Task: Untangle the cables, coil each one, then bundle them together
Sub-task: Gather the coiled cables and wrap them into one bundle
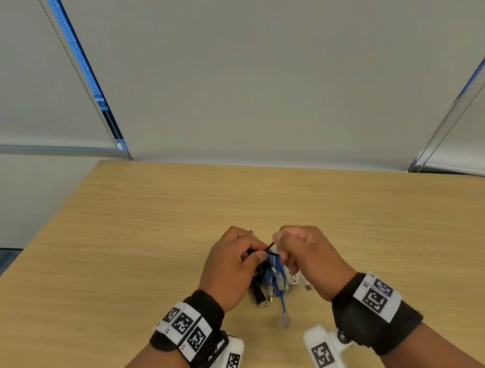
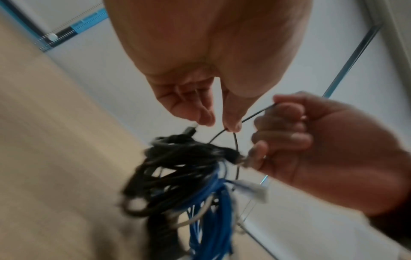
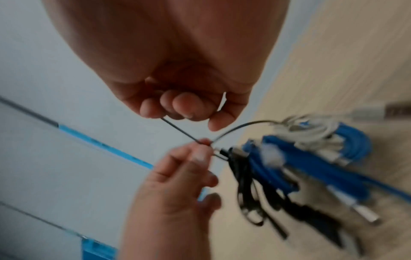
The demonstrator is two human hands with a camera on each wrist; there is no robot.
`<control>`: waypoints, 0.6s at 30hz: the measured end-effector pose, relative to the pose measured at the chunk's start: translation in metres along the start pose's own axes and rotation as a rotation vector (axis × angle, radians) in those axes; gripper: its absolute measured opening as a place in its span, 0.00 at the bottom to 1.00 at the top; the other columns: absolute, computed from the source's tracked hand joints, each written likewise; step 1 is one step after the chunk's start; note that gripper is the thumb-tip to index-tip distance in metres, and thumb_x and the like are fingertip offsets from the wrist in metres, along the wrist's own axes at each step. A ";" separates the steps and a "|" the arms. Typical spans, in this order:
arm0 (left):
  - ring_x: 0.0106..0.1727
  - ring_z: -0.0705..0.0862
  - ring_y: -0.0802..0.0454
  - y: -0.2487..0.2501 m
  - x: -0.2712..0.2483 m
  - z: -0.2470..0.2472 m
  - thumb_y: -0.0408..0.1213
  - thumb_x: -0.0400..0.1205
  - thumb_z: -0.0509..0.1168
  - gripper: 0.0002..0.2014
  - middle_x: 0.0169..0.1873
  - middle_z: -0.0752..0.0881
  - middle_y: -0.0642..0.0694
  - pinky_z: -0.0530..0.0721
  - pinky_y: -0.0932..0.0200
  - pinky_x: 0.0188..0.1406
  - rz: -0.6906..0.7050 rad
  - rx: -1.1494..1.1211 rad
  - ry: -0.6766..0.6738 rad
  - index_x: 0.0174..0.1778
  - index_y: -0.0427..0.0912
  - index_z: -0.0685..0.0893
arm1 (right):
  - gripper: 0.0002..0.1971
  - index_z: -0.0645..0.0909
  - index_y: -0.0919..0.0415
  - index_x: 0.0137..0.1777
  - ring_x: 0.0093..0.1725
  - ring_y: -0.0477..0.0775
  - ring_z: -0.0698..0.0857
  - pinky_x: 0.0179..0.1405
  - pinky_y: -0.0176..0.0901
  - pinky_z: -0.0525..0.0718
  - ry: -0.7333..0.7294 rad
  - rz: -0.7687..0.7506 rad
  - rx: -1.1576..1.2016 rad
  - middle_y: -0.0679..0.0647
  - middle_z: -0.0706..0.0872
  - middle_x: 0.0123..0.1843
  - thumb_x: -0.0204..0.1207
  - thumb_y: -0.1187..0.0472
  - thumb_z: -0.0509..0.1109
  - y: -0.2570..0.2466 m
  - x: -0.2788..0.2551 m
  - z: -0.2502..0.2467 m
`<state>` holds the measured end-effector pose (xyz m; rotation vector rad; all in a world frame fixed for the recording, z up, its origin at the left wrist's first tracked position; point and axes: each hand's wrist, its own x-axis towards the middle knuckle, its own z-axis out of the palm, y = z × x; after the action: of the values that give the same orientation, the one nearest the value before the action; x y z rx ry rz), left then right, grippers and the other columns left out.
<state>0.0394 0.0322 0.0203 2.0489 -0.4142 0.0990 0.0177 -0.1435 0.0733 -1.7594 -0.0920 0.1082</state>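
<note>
Wooden and pale, the table [image 1: 151, 220] fills the lower half of the head view, with grey window blinds [image 1: 255, 66] behind it. Both hands are held up over the near part of the table, close together.

The bundle of cables [image 1: 269, 280] hangs between the hands and reaches down toward the table. It has black cables [image 2: 169, 168], blue cables [image 2: 211, 219] and white cables [image 3: 311, 130] bunched side by side. One blue plug end [image 1: 284, 320] sticks out toward the person, and it looks blurry.

The left hand [image 1: 236, 262] has its fingers curled, and its thumb and first finger pinch a thin black tie [image 3: 180, 131] right at the top of the bundle. The right hand [image 1: 305, 254] is also curled into a fist, squeezing the other end of that tie. The tie runs tight between the two hands and loops around the top of the cables.

Black wristbands [image 1: 376, 312] with square black-and-white marks sit on both wrists.
</note>
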 end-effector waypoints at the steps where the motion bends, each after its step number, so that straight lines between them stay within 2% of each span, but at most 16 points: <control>1: 0.46 0.82 0.61 -0.004 0.001 0.000 0.37 0.80 0.74 0.07 0.47 0.80 0.63 0.78 0.72 0.46 -0.025 0.026 -0.010 0.42 0.57 0.90 | 0.17 0.76 0.55 0.24 0.31 0.56 0.71 0.27 0.43 0.72 0.022 -0.014 0.067 0.52 0.74 0.24 0.75 0.53 0.66 -0.008 0.000 -0.001; 3: 0.44 0.80 0.62 -0.009 0.001 -0.001 0.39 0.81 0.74 0.07 0.45 0.78 0.61 0.77 0.68 0.44 -0.072 0.076 -0.032 0.41 0.59 0.88 | 0.17 0.74 0.53 0.22 0.31 0.58 0.72 0.26 0.39 0.72 0.018 -0.062 0.151 0.47 0.74 0.22 0.73 0.52 0.67 -0.026 -0.001 -0.001; 6: 0.42 0.79 0.63 -0.007 0.004 -0.005 0.44 0.82 0.71 0.04 0.42 0.77 0.60 0.80 0.59 0.39 -0.045 0.172 -0.009 0.43 0.59 0.87 | 0.17 0.75 0.51 0.22 0.28 0.57 0.69 0.27 0.42 0.72 -0.049 -0.131 0.203 0.45 0.74 0.21 0.70 0.49 0.67 -0.047 -0.005 0.003; 9: 0.39 0.76 0.69 0.006 0.014 -0.012 0.52 0.81 0.61 0.05 0.36 0.74 0.63 0.66 0.65 0.29 0.053 0.283 0.008 0.40 0.66 0.76 | 0.17 0.76 0.48 0.22 0.24 0.50 0.69 0.23 0.35 0.69 -0.126 -0.211 0.157 0.52 0.74 0.23 0.73 0.51 0.65 -0.058 -0.008 0.009; 10: 0.38 0.76 0.71 0.011 0.017 -0.014 0.54 0.80 0.57 0.05 0.34 0.73 0.63 0.62 0.67 0.29 0.048 0.306 0.010 0.39 0.69 0.73 | 0.17 0.76 0.48 0.22 0.23 0.48 0.69 0.23 0.34 0.70 -0.138 -0.238 0.107 0.54 0.73 0.23 0.74 0.52 0.65 -0.060 -0.008 0.011; 12: 0.36 0.76 0.71 0.012 0.027 -0.022 0.52 0.80 0.56 0.09 0.33 0.72 0.64 0.60 0.68 0.28 0.025 0.333 0.000 0.36 0.73 0.69 | 0.18 0.76 0.47 0.23 0.23 0.46 0.70 0.24 0.33 0.71 -0.153 -0.268 0.010 0.52 0.74 0.23 0.75 0.53 0.64 -0.061 -0.005 0.014; 15: 0.37 0.76 0.59 0.000 0.047 -0.023 0.41 0.83 0.62 0.18 0.35 0.71 0.61 0.67 0.61 0.29 -0.042 0.399 -0.077 0.30 0.66 0.68 | 0.19 0.76 0.46 0.25 0.24 0.45 0.75 0.29 0.36 0.75 -0.168 -0.253 -0.180 0.49 0.78 0.24 0.80 0.55 0.64 -0.060 0.003 0.016; 17: 0.46 0.81 0.49 -0.008 0.060 -0.019 0.38 0.84 0.63 0.14 0.39 0.74 0.59 0.79 0.54 0.38 -0.104 0.412 -0.132 0.36 0.61 0.73 | 0.18 0.80 0.50 0.29 0.28 0.47 0.80 0.34 0.45 0.81 -0.133 -0.198 -0.248 0.54 0.83 0.29 0.83 0.55 0.64 -0.059 0.008 0.016; 18: 0.51 0.83 0.47 -0.006 0.065 -0.019 0.38 0.84 0.63 0.09 0.45 0.78 0.57 0.83 0.51 0.45 -0.145 0.398 -0.141 0.44 0.59 0.78 | 0.17 0.82 0.53 0.33 0.31 0.49 0.83 0.39 0.52 0.85 -0.121 -0.169 -0.255 0.57 0.86 0.33 0.84 0.56 0.64 -0.059 0.011 0.016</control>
<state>0.1045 0.0346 0.0403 2.4820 -0.3511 -0.0565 0.0261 -0.1154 0.1278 -1.9900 -0.3545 0.0826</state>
